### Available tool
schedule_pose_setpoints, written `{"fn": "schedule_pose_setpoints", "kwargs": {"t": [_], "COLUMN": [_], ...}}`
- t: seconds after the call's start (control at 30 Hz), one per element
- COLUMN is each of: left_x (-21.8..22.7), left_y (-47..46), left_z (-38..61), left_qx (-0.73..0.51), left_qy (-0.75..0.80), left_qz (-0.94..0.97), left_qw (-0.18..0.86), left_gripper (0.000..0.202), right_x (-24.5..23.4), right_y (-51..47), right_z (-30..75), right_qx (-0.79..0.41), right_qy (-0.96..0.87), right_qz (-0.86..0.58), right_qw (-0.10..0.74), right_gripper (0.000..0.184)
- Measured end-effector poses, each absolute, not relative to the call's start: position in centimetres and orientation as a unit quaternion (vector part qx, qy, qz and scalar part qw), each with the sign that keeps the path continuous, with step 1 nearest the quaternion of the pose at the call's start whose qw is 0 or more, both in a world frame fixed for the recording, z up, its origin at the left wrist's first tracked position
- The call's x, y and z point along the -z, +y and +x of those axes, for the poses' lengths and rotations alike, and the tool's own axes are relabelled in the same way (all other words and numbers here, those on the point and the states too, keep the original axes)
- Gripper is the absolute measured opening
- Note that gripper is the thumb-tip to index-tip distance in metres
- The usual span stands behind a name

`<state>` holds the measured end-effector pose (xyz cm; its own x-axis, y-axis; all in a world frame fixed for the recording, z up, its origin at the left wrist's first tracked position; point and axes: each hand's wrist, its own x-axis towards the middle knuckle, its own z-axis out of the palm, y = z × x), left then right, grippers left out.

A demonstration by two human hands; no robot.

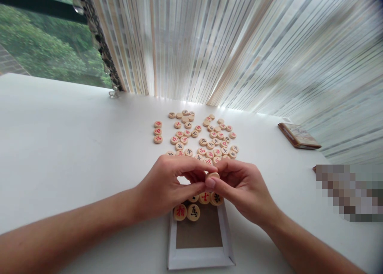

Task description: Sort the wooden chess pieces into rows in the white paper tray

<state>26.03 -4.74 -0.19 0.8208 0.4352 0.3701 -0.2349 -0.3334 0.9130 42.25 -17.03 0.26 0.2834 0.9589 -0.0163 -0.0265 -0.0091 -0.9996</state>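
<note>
Above the far part of a shallow white cardboard box (200,258), both hands meet at one round wooden xiangqi piece (213,175). My right hand (243,186) pinches it between thumb and forefinger. My left hand (167,182) has its thumb and fingertips closed at the piece's left side. The marking on the held piece cannot be read. Inside the box lie several pieces face up, among them a red-marked piece (180,212) and a black-marked piece (193,212) side by side. A row behind them is partly covered by the hands.
Many loose xiangqi pieces (187,133) spread over the white table (74,146) beyond my hands, some with blank sides up. Three stand in a column (158,131) at the left. A brown-edged box (299,136) lies at the right. Striped curtains (185,42) hang behind the table.
</note>
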Motion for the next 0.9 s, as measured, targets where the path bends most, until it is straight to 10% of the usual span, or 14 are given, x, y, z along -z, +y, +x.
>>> {"fn": "schedule_pose_setpoints", "kwargs": {"t": [0.6, 0.9], "left_x": [0.16, 0.45], "left_y": [-4.56, -4.34], "left_z": [26.12, 25.74], "left_qx": [-0.284, -0.356], "left_qy": [0.088, 0.015], "left_qz": [0.712, 0.821], "left_qw": [0.636, 0.447], "left_gripper": [0.025, 0.019], "right_x": [0.08, -0.08], "right_y": [-17.25, -16.96], "right_z": [42.86, 42.40], "right_qx": [-0.511, -0.529], "right_qy": [-0.392, -0.372], "right_qz": [-0.501, -0.500], "right_qw": [0.578, 0.576], "right_gripper": [0.019, 0.029]}}
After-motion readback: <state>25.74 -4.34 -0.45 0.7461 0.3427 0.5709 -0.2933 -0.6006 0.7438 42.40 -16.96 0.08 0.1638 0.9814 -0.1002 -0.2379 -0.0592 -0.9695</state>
